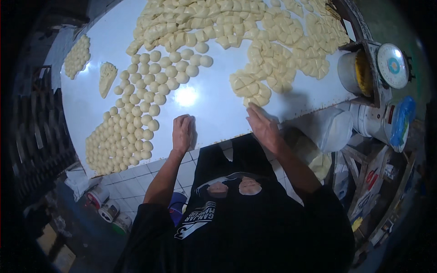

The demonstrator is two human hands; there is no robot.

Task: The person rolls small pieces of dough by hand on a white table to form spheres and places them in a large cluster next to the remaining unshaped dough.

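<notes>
Yellowish dough balls (132, 118) lie in a wide band on the white tabletop (214, 100), left of my hands. My left hand (183, 132) rests near the table's front edge, its fingers curled down against the surface. Whatever lies beneath that palm, if anything, is hidden. To its right, my right hand (263, 126) reaches forward with fingers extended. Its fingertips touch the near edge of a flat, scored cluster of dough pieces (251, 86). More cut dough (195, 22) covers the far part of the table in thick rows.
A round dial scale (392, 66) stands at the right edge beside a metal pot (348, 73). Below are a white bucket (375, 120) and a clear plastic bag (334, 129). Far left lie a wedge of dough (107, 78) and a small ball cluster (78, 57). Tubs (109, 210) stand on the floor.
</notes>
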